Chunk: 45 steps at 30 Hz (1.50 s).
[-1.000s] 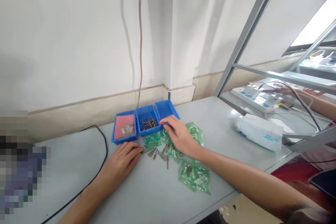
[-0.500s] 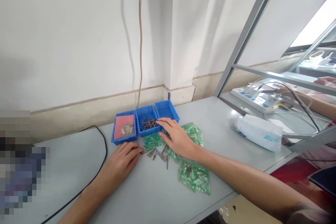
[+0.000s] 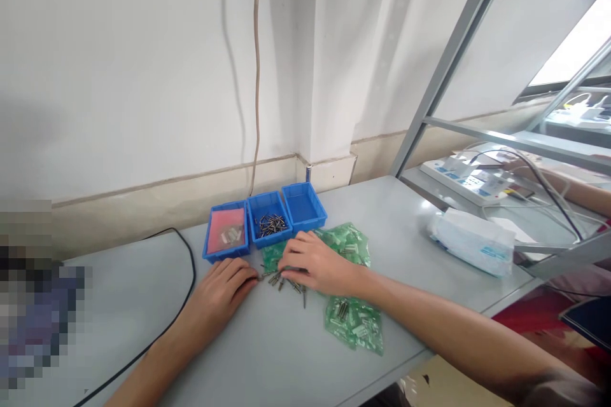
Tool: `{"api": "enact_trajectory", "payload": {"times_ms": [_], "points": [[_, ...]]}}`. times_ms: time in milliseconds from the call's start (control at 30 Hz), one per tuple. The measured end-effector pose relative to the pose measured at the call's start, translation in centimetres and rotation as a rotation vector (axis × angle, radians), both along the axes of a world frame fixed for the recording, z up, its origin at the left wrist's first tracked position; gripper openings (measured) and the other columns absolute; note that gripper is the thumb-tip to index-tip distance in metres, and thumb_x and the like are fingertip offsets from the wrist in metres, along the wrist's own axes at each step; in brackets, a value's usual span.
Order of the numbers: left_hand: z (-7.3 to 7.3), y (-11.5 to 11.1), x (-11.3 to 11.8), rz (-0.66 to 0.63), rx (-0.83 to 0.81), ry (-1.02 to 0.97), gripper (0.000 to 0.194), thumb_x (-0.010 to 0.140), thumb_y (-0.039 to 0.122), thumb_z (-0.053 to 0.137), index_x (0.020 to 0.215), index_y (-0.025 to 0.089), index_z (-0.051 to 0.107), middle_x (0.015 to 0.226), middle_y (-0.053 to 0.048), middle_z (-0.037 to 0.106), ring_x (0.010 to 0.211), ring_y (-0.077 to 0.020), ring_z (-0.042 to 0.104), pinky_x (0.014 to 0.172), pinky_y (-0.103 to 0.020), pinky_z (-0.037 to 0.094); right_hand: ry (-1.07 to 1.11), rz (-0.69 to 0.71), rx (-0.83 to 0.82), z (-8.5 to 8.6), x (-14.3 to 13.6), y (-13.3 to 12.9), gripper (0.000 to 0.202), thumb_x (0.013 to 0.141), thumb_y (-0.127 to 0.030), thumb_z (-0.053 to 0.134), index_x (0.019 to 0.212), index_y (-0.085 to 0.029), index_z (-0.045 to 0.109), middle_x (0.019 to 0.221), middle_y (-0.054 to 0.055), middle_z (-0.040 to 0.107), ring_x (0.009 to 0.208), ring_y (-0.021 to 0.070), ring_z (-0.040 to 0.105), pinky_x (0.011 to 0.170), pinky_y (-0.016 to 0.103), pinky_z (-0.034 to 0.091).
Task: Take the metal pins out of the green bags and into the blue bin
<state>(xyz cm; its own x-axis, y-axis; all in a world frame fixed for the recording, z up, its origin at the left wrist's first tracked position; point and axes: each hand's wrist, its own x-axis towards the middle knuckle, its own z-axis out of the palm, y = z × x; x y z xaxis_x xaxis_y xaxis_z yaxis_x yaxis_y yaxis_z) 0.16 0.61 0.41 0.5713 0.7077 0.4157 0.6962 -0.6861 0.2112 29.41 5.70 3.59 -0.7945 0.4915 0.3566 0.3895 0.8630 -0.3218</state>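
Hands over loose metal pins (image 3: pixel 273 279), the dial's centre, on a grey table (image 3: pixel 252 350): the left hand (image 3: pixel 222 286) lies at 9 o'clock, thumb and forefinger narrowly spaced at one pin's end, whether gripping cannot be told; the right hand (image 3: pixel 317 261) arches in from 2 o'clock, fingers bent and narrow, any hold unclear; green packets (image 3: pixel 354 324) spread from 12 to 4 o'clock, three blue bins (image 3: pixel 264 205) from 10 to 1

Three blue bins (image 3: pixel 303 207), one white packet (image 3: pixel 470 241); green bags (image 3: pixel 353 321), metal pins (image 3: pixel 272 226) uncountable.
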Motion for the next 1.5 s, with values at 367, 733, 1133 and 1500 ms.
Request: {"api": "enact_trajectory", "payload": {"times_ms": [367,733,1133,1500], "points": [[0.16,0.01,0.35,0.019,0.063,0.032,0.019,0.112,0.03,0.053,0.104,0.021,0.068,0.098,-0.003,0.069,0.087,-0.0202,0.059,0.08,-0.035,0.04,-0.055,0.111,0.014,-0.52,-0.25,-0.57,0.018,0.108,-0.037,0.061,0.111,-0.023,0.072,0.115,0.005,0.074,0.106,0.0226,0.056,0.094,0.038,0.039],[0.0,-0.07,0.41,0.033,0.083,0.026,0.018,0.111,0.028,0.055,0.105,0.021,0.07,0.098,-0.004,0.069,0.089,-0.0203,0.06,0.081,-0.035,0.041,-0.137,0.06,0.115,-0.7,-0.54,-0.73,0.018,0.111,-0.034,0.055,0.11,-0.021,0.068,0.108,0.005,0.071,0.102,0.0224,0.054,0.089,0.037,0.037],[0.06,0.02,0.33,0.028,0.043,0.02,0.02,0.112,0.031,0.053,0.107,0.023,0.071,0.099,-0.004,0.069,0.089,-0.0203,0.061,0.082,-0.035,0.044,-0.212,-0.028,0.214,-0.27,-0.48,-0.73,0.02,0.112,-0.035,0.054,0.106,-0.019,0.064,0.106,0.006,0.067,0.101,0.023,0.051,0.091,0.039,0.033],[-0.2,0.01,0.13,0.015,0.007,0.017,0.021,0.113,0.03,0.05,0.122,0.024,0.068,0.107,-0.006,0.069,0.094,-0.0203,0.061,0.086,-0.036,0.045,-0.181,-0.076,0.176,-0.56,-0.29,-0.44,0.022,0.113,-0.027,0.049,0.1,-0.019,0.064,0.097,0.006,0.068,0.096,0.0235,0.051,0.09,0.04,0.032]]}}
